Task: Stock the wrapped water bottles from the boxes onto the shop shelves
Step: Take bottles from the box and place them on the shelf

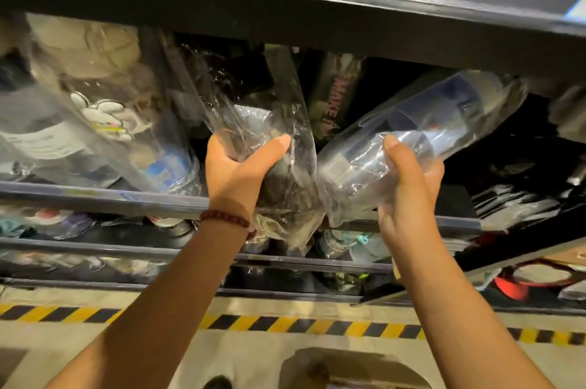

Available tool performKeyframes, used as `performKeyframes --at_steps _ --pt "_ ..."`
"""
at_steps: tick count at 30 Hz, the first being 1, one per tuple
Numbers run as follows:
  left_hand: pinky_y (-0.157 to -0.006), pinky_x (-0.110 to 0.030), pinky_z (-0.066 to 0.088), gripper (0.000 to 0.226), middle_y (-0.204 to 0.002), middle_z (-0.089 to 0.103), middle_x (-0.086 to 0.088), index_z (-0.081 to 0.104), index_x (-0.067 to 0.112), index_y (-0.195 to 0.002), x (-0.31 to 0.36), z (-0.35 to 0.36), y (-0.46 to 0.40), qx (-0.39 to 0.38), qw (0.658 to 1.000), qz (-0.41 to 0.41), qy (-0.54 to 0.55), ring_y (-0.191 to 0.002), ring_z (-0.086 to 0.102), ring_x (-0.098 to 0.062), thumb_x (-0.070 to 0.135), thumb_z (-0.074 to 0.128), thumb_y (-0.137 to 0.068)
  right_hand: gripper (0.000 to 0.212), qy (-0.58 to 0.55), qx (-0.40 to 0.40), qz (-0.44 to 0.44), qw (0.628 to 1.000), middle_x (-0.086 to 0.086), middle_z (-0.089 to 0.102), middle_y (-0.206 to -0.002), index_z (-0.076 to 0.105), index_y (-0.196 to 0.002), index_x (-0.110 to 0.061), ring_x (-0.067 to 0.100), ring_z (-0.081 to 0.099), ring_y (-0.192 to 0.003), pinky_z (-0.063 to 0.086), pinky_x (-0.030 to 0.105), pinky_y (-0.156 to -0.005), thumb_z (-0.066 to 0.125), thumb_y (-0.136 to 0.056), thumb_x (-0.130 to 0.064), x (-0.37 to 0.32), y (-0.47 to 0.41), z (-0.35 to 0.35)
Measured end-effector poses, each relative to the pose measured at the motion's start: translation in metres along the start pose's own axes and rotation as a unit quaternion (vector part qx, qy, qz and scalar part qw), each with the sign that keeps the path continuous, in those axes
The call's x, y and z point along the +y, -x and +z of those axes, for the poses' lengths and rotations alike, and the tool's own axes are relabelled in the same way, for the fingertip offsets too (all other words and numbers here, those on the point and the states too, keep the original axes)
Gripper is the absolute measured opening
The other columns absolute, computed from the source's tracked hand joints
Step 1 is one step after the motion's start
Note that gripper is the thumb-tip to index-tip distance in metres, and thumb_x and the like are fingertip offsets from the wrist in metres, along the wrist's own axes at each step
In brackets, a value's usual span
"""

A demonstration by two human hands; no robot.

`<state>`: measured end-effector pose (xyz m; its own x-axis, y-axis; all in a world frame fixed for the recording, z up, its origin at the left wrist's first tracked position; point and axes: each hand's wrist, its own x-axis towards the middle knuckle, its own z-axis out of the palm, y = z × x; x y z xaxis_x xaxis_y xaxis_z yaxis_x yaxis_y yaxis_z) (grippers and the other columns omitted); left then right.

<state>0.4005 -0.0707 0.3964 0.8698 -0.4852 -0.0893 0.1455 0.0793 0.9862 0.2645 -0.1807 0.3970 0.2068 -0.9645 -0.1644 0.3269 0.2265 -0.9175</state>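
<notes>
Two bare hands, left hand (236, 173) and right hand (409, 185), hold two clear-plastic-wrapped dark water bottles, one (272, 122) and another (428, 132); one brown beaded bracelet (223, 219).

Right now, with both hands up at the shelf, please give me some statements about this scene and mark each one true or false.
1. The left hand grips a dark wrapped bottle. True.
2. The right hand hangs free and holds nothing. False: it grips a clear-wrapped bottle.
3. A beaded bracelet sits on the left wrist. True.
4. Both bottles stand upright on the shelf. False: both are tilted, bases in the hands.
5. Striped floor tape runs below the shelves. True.
</notes>
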Motion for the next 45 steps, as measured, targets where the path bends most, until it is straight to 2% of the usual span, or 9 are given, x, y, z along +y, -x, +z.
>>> performKeyframes --at_steps 4,8,11,16,22,27,33,39,45 --pt "-0.073 -0.012 0.048 0.039 -0.093 0.054 0.015 0.046 0.029 -0.09 -0.001 0.011 -0.004 0.001 1.0 0.015 0.017 -0.076 0.056 0.017 0.02 0.08 -0.072 0.048 -0.009 0.013 -0.04 0.999 0.002 0.057 -0.11 0.039 -0.122 -0.016 0.006 0.065 -0.089 0.054 0.025 -0.077 0.067 -0.084 -0.008 0.007 -0.005 0.004" --pt "-0.075 -0.017 0.049 0.041 -0.098 0.058 0.005 0.047 0.022 -0.094 -0.009 0.013 -0.012 0.016 0.999 0.02 0.025 -0.084 0.059 0.001 0.016 0.081 -0.071 0.076 0.004 0.014 -0.052 0.999 0.007 0.045 -0.136 0.034 -0.123 -0.032 0.019 0.055 -0.119 0.048 0.046 -0.1 0.08 -0.063 -0.026 0.018 -0.013 0.001" --pt "-0.076 -0.014 0.048 0.047 -0.103 0.058 0.008 0.047 0.03 -0.095 -0.015 0.012 -0.014 0.001 0.999 0.026 0.036 -0.088 0.06 0.006 0.013 0.082 -0.069 0.091 0.031 0.016 -0.062 0.997 0.003 0.037 -0.142 0.026 -0.125 -0.039 0.02 0.049 -0.126 0.043 0.047 -0.104 0.082 -0.053 -0.036 0.025 -0.013 0.004" --pt "-0.096 -0.036 0.049 0.063 -0.117 0.059 -0.003 0.047 0.028 -0.103 -0.016 0.009 -0.022 -0.004 1.0 0.005 0.027 -0.108 0.06 -0.014 0.027 0.086 -0.054 0.091 0.066 0.015 -0.091 0.994 -0.011 0.032 -0.136 0.019 -0.131 -0.037 0.008 0.044 -0.125 0.04 0.036 -0.107 0.081 -0.065 -0.026 0.036 -0.012 0.008" --pt "-0.1 -0.036 0.047 0.073 -0.118 0.059 0.0 0.042 0.015 -0.126 -0.019 0.008 -0.034 0.016 1.0 0.005 0.011 -0.108 0.059 -0.012 0.011 0.083 -0.066 0.073 0.132 -0.005 -0.14 0.981 -0.024 0.042 -0.11 0.023 -0.115 -0.034 -0.025 0.05 -0.086 0.041 0.002 -0.075 0.078 -0.074 -0.008 0.039 -0.018 0.013" --pt "-0.098 -0.037 0.048 0.087 -0.119 0.061 0.0 0.041 0.016 -0.132 -0.022 0.0 -0.046 0.042 0.998 0.026 -0.026 -0.108 0.06 -0.012 0.017 0.086 -0.057 0.079 0.189 -0.043 -0.153 0.969 -0.014 0.049 -0.113 0.029 -0.124 -0.015 -0.003 0.055 -0.101 0.047 0.015 -0.089 0.082 -0.066 -0.017 0.047 -0.011 0.009" --pt "-0.095 -0.034 0.05 0.079 -0.111 0.06 0.0 0.042 0.007 -0.125 -0.027 -0.009 -0.044 0.029 0.993 0.061 -0.099 -0.102 0.061 -0.009 0.015 0.087 -0.061 0.074 0.232 -0.093 -0.158 0.955 -0.019 0.044 -0.108 0.027 -0.115 -0.019 -0.024 0.049 -0.089 0.038 -0.001 -0.074 0.082 -0.069 -0.003 0.052 -0.01 0.013" --pt "-0.095 -0.023 0.045 0.079 -0.109 0.05 0.017 0.038 0.022 -0.118 -0.029 -0.015 -0.036 -0.012 0.984 0.085 -0.157 -0.106 0.054 -0.006 0.021 0.089 -0.058 0.078 0.256 -0.111 -0.152 0.948 -0.017 0.046 -0.116 0.027 -0.119 -0.018 -0.016 0.05 -0.101 0.04 0.002 -0.078 0.083 -0.066 -0.005 0.056 -0.01 0.013" --pt "-0.074 -0.003 0.04 0.068 -0.102 0.049 0.023 0.037 0.04 -0.094 -0.03 -0.018 -0.036 -0.009 0.979 0.101 -0.174 -0.092 0.051 0.012 0.022 0.09 -0.056 0.077 0.303 -0.124 -0.14 0.935 -0.023 0.046 -0.11 0.031 -0.118 -0.027 -0.013 0.048 -0.101 0.038 -0.003 -0.075 0.086 -0.065 -0.013 0.049 -0.012 0.012"
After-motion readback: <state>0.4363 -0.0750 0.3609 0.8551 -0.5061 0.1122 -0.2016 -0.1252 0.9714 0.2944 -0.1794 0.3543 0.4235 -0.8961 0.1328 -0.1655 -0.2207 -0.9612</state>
